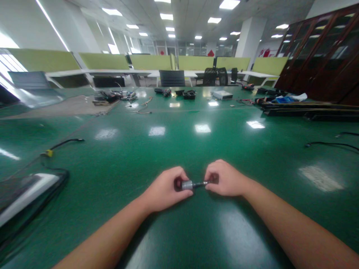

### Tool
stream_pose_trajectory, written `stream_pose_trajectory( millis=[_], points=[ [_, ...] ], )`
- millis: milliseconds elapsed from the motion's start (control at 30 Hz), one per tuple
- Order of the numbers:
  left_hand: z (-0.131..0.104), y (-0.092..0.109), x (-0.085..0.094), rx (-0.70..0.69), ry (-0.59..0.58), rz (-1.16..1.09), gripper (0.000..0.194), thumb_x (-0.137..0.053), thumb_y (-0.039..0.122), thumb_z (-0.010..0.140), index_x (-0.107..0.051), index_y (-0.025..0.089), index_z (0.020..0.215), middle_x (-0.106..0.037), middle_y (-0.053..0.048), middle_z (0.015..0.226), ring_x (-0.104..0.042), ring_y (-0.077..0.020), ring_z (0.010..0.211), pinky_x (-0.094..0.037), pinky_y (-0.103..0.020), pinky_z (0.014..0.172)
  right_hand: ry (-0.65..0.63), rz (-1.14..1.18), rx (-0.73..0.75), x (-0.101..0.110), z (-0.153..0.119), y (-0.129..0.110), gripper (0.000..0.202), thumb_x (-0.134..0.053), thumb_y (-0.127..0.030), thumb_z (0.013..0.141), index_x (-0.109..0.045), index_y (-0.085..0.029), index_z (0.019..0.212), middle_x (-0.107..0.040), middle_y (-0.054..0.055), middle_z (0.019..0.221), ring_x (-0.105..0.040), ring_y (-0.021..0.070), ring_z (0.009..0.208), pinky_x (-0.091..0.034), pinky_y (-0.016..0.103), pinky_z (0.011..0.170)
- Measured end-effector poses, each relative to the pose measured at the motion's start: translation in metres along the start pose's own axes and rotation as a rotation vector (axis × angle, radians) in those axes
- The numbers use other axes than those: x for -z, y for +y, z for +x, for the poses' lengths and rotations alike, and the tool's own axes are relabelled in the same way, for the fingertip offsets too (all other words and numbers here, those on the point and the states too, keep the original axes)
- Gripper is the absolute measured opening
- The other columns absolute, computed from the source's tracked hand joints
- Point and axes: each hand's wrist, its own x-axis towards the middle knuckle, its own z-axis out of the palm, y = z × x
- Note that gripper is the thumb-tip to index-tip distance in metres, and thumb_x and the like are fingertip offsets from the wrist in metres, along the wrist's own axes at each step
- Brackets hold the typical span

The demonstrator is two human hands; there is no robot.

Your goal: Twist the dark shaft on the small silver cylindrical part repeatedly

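In the head view a short silver cylinder [187, 185] lies sideways between my hands, low over the green tabletop. My left hand [169, 188] is closed around its left end, thumb below and fingers above. From its right side a thin dark shaft [199, 184] runs to the fingertips of my right hand [224, 178], which pinch the shaft's far end. Whether cylinder and shaft are one piece I cannot tell. Part of the cylinder is hidden inside the left fingers.
A glossy green table [179, 145] spreads around my hands. At left are a white-edged device [42, 186] and a black cable [67, 141]; more black cables [331, 144] lie at right. Toward the far edge are a grey box [222, 95], electronic parts [189, 94] and stacked dark strips [308, 110].
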Motion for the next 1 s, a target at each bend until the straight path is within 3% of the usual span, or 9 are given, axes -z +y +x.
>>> stream_pose_trajectory(
  millis=[300,733,1000],
  points=[
    [0.000,0.002,0.001,0.000,-0.007,-0.015,0.022,-0.077,0.030,0.078,-0.061,0.018,0.087,-0.061,0.001,0.080,-0.058,-0.0155,0.071,-0.043,-0.025,0.064,-0.028,0.022,-0.062,0.014,-0.006,0.008,0.006,-0.074,-0.017,0.072,-0.068,-0.017,0.074,-0.063,-0.001,0.068,-0.057,0.0121,0.061,-0.042,0.024,0.060],
    [-0.001,0.001,0.001,0.005,-0.009,0.008,0.022,-0.076,0.030,0.079,-0.059,0.019,0.087,-0.061,0.001,0.081,-0.056,-0.0158,0.072,-0.041,-0.026,0.064,-0.045,0.061,-0.049,0.012,-0.005,0.006,0.006,-0.076,-0.019,0.072,-0.071,-0.018,0.074,-0.066,-0.001,0.069,-0.059,0.0130,0.063,-0.044,0.026,0.065],
    [-0.001,0.000,0.000,-0.022,-0.003,0.029,0.022,-0.076,0.028,0.077,-0.059,0.019,0.088,-0.059,0.000,0.083,-0.055,-0.0166,0.073,-0.040,-0.027,0.065,0.003,0.071,0.002,-0.017,0.006,-0.012,0.008,-0.079,-0.027,0.078,-0.074,-0.021,0.080,-0.069,-0.002,0.073,-0.061,0.0140,0.070,-0.040,0.030,0.075]
  ],
)
